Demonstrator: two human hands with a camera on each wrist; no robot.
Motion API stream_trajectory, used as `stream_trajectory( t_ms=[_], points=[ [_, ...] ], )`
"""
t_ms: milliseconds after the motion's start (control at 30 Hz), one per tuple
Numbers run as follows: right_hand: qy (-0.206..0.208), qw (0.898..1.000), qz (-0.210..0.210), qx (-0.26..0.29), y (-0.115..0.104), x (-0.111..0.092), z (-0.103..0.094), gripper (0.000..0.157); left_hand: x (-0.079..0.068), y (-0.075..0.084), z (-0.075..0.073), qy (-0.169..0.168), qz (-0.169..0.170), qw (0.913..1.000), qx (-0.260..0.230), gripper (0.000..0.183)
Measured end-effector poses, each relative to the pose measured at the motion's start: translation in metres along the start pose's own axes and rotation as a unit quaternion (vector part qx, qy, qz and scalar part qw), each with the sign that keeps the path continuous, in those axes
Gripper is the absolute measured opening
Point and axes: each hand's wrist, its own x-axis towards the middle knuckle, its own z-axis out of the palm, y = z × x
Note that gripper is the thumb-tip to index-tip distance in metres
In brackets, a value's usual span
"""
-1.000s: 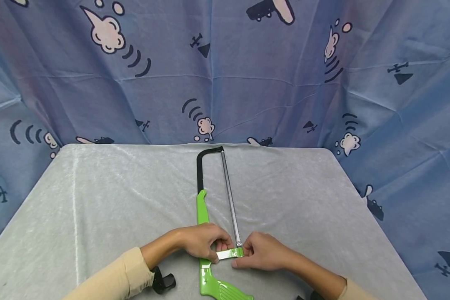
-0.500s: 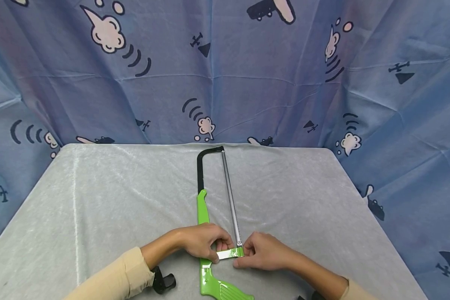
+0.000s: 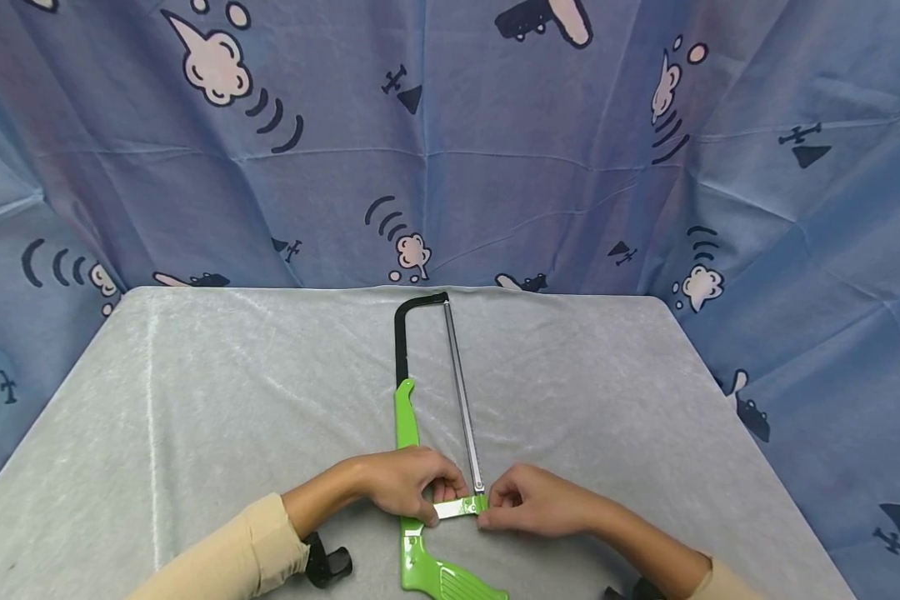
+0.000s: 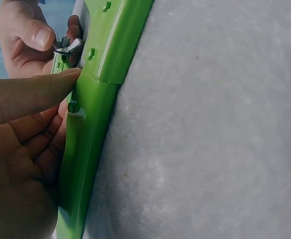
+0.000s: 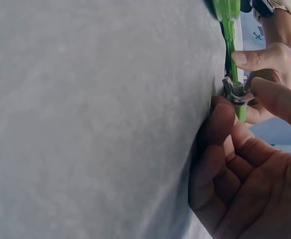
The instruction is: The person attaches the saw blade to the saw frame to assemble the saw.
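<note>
A hacksaw (image 3: 406,417) with a green handle and black front frame lies on the table, its blade side to the right. My left hand (image 3: 405,482) pinches the short cross arm near the handle between thumb and fingers. At that arm's outer end, a metal wing nut (image 5: 236,93) sits on a threaded bolt. The fingers and thumb of my right hand (image 3: 543,502) are curled about this nut, the thumb tip against one wing in the right wrist view. A silver blade (image 3: 461,392) runs from the arm to the frame's far tip.
Pale grey plush cloth (image 3: 270,375) covers the table. A blue patterned curtain (image 3: 495,183) hangs behind and at both sides. Black wrist-worn gear (image 3: 326,562) shows below the left sleeve.
My right hand has shifted slightly to the right, its thumb now nearer the arm's outer end. The left hand and hacksaw have stayed in place.
</note>
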Motion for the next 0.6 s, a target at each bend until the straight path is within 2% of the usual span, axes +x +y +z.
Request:
stream_trajectory(
  t_ms=[167,433,600],
  points=[
    [-0.018,0.999,0.002,0.033,-0.0022,-0.0028,-0.0034,0.029,0.0000,0.0000,0.0006,0.003,0.000,1.0000,0.003,0.033],
    [-0.017,0.999,0.000,0.034,-0.0044,-0.0039,-0.0042,0.019,-0.0003,0.0009,0.0014,0.007,-0.004,1.0000,0.003,0.033],
    [-0.016,0.999,-0.003,0.027,-0.0040,-0.0036,-0.0033,0.018,-0.0003,0.0008,0.0012,0.007,-0.003,1.0000,0.006,0.033]
  ],
)
